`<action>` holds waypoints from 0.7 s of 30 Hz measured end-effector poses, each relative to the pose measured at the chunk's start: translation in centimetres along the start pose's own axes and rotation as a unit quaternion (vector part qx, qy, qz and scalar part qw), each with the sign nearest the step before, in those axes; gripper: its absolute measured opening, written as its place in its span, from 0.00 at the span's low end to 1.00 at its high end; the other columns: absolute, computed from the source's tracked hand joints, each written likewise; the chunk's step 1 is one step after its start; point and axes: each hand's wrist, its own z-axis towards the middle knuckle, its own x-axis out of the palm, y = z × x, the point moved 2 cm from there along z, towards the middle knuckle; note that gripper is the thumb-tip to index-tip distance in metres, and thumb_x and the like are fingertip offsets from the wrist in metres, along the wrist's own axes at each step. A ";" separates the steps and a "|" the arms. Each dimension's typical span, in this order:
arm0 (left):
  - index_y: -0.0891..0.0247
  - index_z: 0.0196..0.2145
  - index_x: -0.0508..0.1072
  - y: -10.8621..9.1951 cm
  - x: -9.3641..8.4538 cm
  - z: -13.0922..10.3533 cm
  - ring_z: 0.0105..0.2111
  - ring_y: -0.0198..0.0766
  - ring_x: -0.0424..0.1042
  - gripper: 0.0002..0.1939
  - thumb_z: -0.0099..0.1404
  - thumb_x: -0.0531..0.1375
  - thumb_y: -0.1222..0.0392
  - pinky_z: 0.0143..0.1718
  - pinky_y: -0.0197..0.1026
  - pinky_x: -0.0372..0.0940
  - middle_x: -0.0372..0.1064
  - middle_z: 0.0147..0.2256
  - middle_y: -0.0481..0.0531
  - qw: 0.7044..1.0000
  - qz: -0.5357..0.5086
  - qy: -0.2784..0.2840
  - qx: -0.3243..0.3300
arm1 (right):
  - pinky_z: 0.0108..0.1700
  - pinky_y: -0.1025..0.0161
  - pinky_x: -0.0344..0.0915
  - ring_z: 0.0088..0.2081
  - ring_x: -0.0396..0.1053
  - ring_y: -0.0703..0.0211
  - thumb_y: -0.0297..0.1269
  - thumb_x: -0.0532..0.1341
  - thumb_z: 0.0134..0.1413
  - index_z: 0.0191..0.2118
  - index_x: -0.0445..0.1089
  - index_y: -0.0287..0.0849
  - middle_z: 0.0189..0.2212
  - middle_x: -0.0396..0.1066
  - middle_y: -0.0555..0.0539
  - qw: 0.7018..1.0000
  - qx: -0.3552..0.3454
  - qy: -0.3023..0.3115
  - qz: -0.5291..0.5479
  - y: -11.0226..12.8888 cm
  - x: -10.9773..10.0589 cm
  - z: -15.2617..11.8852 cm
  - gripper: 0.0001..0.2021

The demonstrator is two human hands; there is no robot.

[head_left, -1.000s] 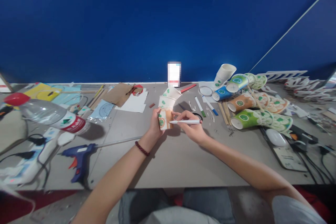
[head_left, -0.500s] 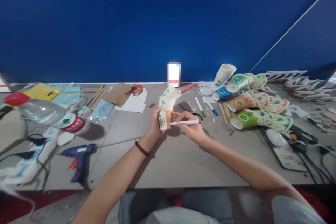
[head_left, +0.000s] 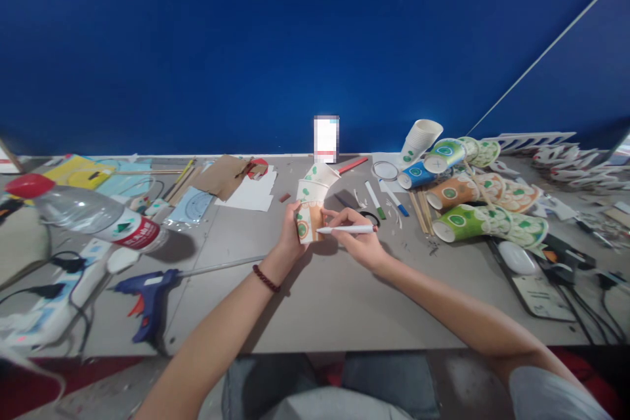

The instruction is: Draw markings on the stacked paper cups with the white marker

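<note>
Slim white marker [head_left: 357, 230] has shifted slightly at tapered, leaf-printed paper cups [head_left: 311, 193]; right hand [head_left: 363, 246] pinches it, fingers closed; left hand [head_left: 290, 233] half-curled, gripping the paper cups.

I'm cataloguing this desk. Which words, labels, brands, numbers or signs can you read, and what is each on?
"X", or a plain cross: base of the green-blue cup.
White characters on the bottle's red label: too blurred to read surely.
Round emblem on the held cups: any lettering too small.
White rectangle by the wall: pixelated, unreadable.
</note>
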 end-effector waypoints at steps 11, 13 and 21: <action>0.66 0.36 0.74 0.0 0.0 0.0 0.24 0.40 0.74 0.17 0.61 0.55 0.50 0.29 0.39 0.71 0.76 0.28 0.55 1.000 0.010 0.010 -0.002 | 0.55 0.47 0.67 0.58 0.71 0.41 0.33 0.64 0.50 0.29 0.69 0.46 0.31 0.76 0.47 1.000 0.003 -0.005 0.014 0.0 0.0 0.0 0.03; 0.67 0.36 0.74 0.0 0.0 0.0 0.25 0.40 0.74 0.17 0.60 0.56 0.50 0.30 0.40 0.71 0.76 0.28 0.56 1.000 0.009 0.013 0.001 | 0.55 0.48 0.67 0.58 0.72 0.41 0.33 0.64 0.50 0.30 0.69 0.46 0.31 0.77 0.47 1.000 0.010 -0.014 0.016 0.1 0.0 0.0 0.03; 0.63 0.36 0.73 0.0 -0.1 -0.1 0.25 0.41 0.74 0.14 0.61 0.56 0.51 0.28 0.41 0.70 0.76 0.28 0.54 1.000 0.001 -0.007 0.003 | 0.53 0.48 0.68 0.60 0.69 0.38 0.31 0.63 0.46 0.25 0.68 0.46 0.27 0.76 0.47 1.000 0.004 0.009 0.023 -0.4 -0.1 0.0 0.04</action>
